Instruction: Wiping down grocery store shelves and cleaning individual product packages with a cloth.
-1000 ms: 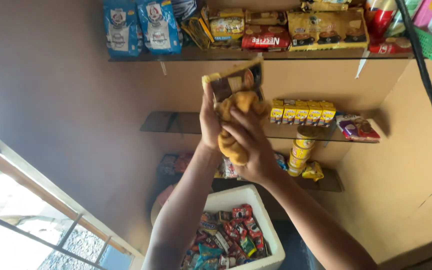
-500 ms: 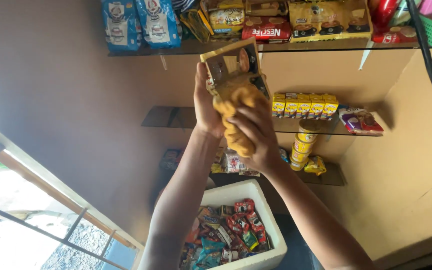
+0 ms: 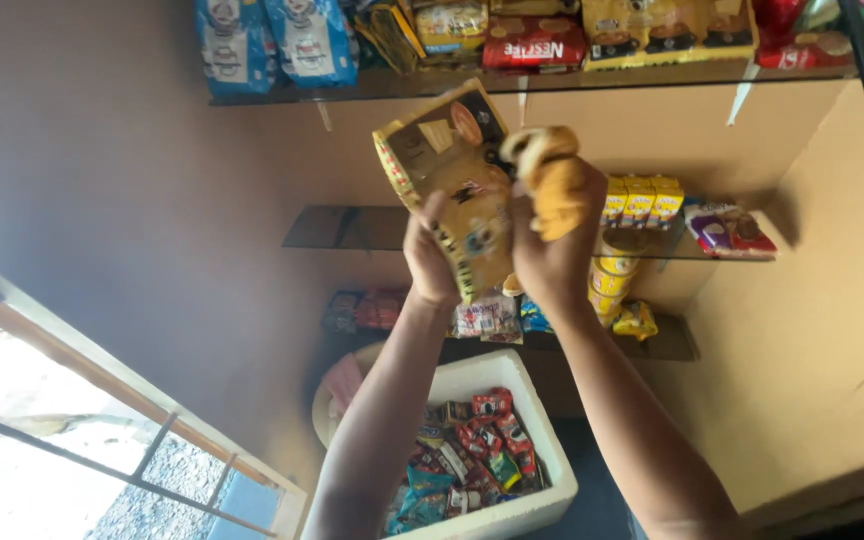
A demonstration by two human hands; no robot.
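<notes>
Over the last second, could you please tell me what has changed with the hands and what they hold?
The yellow cloth, earlier pressed over the front of the golden box, has come off to its right side, bunched in the right hand. The box front is now uncovered and tilted. The left hand still grips the box from below. The shelves and the white foam cooler are unchanged.

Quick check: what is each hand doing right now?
Left hand: closed on a flat golden-brown box, held up before the shelves.
Right hand: closed on a bunched yellow cloth beside the box.
</notes>
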